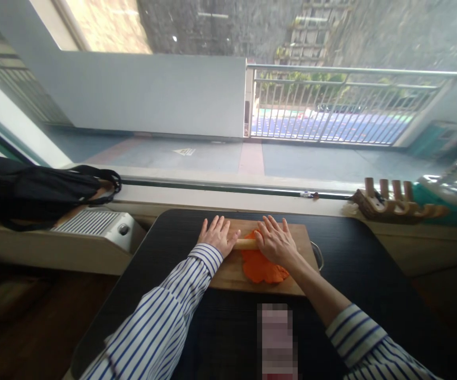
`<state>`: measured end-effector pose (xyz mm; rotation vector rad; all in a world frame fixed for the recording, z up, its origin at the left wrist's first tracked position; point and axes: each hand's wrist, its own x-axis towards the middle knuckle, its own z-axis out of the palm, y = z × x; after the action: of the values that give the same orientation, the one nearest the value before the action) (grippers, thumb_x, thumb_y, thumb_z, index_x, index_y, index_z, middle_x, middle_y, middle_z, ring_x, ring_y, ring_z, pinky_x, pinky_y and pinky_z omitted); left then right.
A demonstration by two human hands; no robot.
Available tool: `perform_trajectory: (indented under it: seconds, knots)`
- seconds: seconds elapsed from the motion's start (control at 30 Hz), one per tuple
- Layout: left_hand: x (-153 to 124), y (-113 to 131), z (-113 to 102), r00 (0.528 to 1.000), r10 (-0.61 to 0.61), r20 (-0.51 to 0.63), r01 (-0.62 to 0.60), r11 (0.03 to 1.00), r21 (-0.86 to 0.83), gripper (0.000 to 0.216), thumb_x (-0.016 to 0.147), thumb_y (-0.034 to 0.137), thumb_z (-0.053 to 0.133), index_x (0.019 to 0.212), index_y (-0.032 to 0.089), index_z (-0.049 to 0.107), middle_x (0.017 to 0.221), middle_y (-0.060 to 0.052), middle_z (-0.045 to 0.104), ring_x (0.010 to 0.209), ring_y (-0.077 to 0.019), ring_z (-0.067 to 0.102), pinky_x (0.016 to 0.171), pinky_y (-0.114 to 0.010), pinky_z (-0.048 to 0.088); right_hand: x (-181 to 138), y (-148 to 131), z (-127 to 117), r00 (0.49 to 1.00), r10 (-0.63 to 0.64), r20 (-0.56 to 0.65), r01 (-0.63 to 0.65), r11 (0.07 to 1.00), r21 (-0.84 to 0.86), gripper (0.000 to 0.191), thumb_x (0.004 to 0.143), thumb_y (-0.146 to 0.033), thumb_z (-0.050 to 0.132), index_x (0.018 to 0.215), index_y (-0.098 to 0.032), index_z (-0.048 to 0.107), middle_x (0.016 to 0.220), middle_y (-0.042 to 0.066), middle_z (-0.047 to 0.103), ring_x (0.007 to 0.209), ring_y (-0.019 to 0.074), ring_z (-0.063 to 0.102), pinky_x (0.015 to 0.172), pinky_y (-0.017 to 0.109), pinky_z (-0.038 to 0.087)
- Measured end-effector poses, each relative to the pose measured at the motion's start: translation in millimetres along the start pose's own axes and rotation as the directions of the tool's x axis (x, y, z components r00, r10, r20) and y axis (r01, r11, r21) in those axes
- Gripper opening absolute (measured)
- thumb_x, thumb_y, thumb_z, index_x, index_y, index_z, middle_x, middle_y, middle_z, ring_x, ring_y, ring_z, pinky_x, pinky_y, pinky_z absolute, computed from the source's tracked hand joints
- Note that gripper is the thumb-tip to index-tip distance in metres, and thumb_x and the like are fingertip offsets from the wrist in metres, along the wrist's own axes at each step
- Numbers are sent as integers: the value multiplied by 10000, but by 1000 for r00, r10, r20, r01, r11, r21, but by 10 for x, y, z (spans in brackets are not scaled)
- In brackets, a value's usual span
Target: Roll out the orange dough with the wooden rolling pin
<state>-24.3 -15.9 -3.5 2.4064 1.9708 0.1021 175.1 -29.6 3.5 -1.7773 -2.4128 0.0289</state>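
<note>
A light wooden rolling pin (246, 244) lies across the upper part of a flattened piece of orange dough (263, 268). Beneath them is a wooden cutting board (227, 279) with a metal handle at its right end. My left hand (216, 235) rests palm down over the pin's left end, fingers stretched out and the thumb toward the middle. Over its right part, above the dough, my right hand (276, 240) lies flat with fingers extended. Only a short middle length of the pin shows; both ends are hidden under my hands.
The board lies on a dark table (355, 264) against a window ledge. A black bag (34, 190) sits at left by a white vented box (94, 221). A brown wooden piece with pegs (387, 203) stands at right. A pixelated patch (277, 340) covers part of the near table.
</note>
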Motion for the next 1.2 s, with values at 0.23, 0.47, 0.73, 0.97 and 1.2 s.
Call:
perform_trajectory:
  seconds: [0.23, 0.47, 0.73, 0.97, 1.2]
  knots:
    - [-307, 42, 28, 1000, 14, -2, -14, 1000, -27, 696, 925, 564, 146, 1396, 120, 403, 1458, -117, 387, 1383, -258, 279, 1139, -488, 152, -222, -48, -1, 996, -71, -47, 70, 997, -15, 538, 976, -402, 218, 1372, -105, 428, 1465, 134, 369, 1388, 261, 244, 1126, 543, 63]
    - [-573, 81, 47, 998, 49, -26, -49, 998, -25, 687, 929, 556, 162, 1380, 109, 425, 1457, -136, 388, 1375, -283, 293, 1126, -501, 187, -447, -77, 13, 994, -95, -49, 96, 995, 26, 535, 974, -405, 243, 1406, -119, 381, 1463, 113, 376, 1390, 248, 242, 1133, 522, 61]
    - [-849, 161, 16, 997, 70, -41, -72, 997, -37, 669, 930, 554, 212, 1359, 99, 448, 1435, -149, 417, 1367, -274, 313, 1128, -508, 200, -697, -75, 24, 987, -142, -80, 145, 988, 43, 537, 977, -409, 262, 1398, -101, 388, 1468, 119, 366, 1394, 226, 235, 1150, 473, 57]
    - [-987, 174, 26, 991, 107, -81, -108, 994, -12, 617, 936, 515, 271, 1333, 91, 477, 1423, -160, 426, 1354, -279, 339, 1120, -521, 221, -839, -71, 16, 981, -166, -104, 173, 983, 62, 523, 973, -402, 299, 1394, -108, 399, 1452, 135, 385, 1381, 237, 272, 1145, 485, 107]
    - [-1085, 85, 80, 968, 189, -166, -199, 979, -48, 397, 921, 346, 411, 1245, 181, 569, 1313, -122, 560, 1260, -265, 478, 1099, -526, 280, -949, 10, 28, 956, -255, -142, 267, 961, 70, 461, 967, -319, 362, 1377, -117, 423, 1413, 132, 449, 1347, 240, 343, 1136, 479, 180]
